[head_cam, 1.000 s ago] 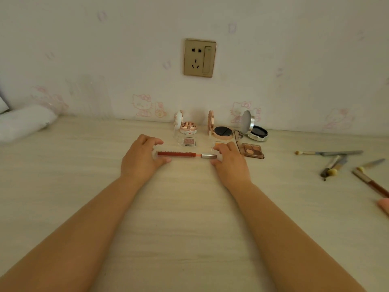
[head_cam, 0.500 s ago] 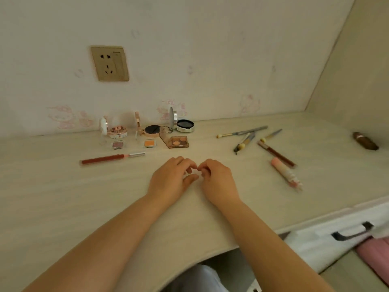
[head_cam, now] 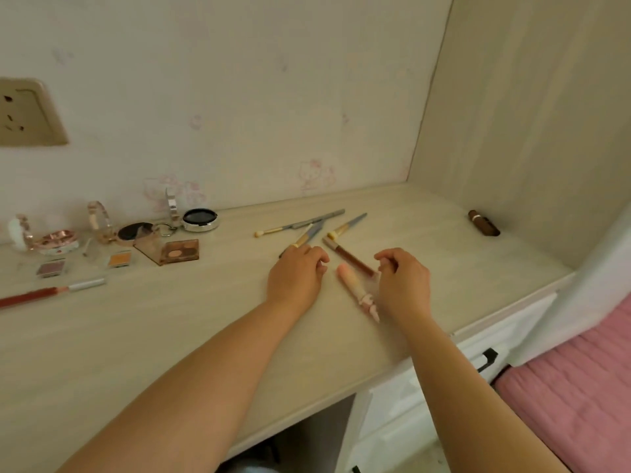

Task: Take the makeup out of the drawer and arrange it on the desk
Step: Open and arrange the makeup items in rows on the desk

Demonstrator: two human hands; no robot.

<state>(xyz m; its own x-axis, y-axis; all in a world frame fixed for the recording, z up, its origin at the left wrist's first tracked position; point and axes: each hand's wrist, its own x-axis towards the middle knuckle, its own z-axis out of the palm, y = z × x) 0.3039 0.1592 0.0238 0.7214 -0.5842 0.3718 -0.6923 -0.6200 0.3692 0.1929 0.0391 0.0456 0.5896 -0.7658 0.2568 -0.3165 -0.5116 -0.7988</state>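
Note:
My left hand point(head_cam: 296, 274) hovers low over the desk point(head_cam: 170, 336) with loosely curled fingers. Its fingertips are next to the lower end of a makeup brush point(head_cam: 307, 235), and it holds nothing. My right hand point(head_cam: 404, 281) is also loosely curled. Its fingertips are at the near end of a brown lip gloss tube point(head_cam: 348, 256), with no grip showing. Between the two hands lies a pink tube point(head_cam: 356, 290). Two more brushes point(head_cam: 300, 224) point(head_cam: 348, 224) lie just beyond. At the left, a red lip gloss point(head_cam: 41, 293) lies in front of the compacts.
Open compacts point(head_cam: 199, 218) point(head_cam: 136, 230) point(head_cam: 58, 238), an eyeshadow palette point(head_cam: 179, 250) and small eyeshadow pans point(head_cam: 51, 268) point(head_cam: 119, 259) line the back left. A brown lipstick point(head_cam: 483, 222) lies by the right side panel. White drawers point(head_cam: 488, 358) sit under the desk's right end, beside pink bedding point(head_cam: 580, 387).
Both hands let go of the red lip gloss at the left and moved right across the desk to the brushes and tubes. The view turned right with them.

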